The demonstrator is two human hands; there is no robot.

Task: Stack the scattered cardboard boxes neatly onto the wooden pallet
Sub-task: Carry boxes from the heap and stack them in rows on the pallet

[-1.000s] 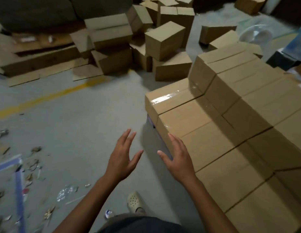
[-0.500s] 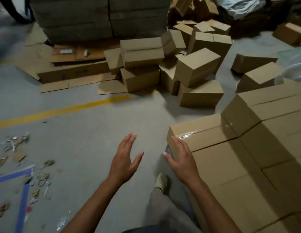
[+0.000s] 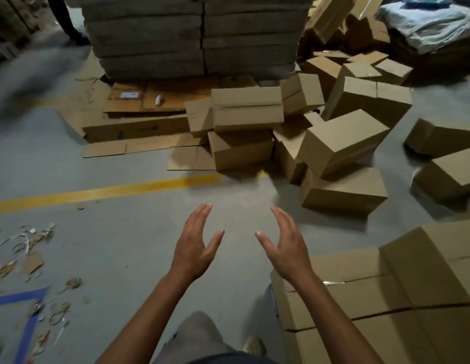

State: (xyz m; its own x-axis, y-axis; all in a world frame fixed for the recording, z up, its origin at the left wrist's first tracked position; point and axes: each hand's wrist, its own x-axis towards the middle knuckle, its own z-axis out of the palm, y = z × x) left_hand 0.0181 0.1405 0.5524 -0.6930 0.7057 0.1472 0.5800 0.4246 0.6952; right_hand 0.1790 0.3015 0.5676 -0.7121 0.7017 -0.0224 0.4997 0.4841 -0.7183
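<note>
Many plain brown cardboard boxes (image 3: 341,143) lie tumbled ahead of the fingers (image 3: 201,216), spread and empty on left hand (image 3: 193,249) and right hand (image 3: 287,249), while a neat layer of stacked boxes (image 3: 373,298) just right of them hides the pallet, so much stacking seems left.

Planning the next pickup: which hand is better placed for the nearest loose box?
Right, probably. The right hand, open, is on the side of the nearest loose box; the left hand, also open, is farther from it.
</note>
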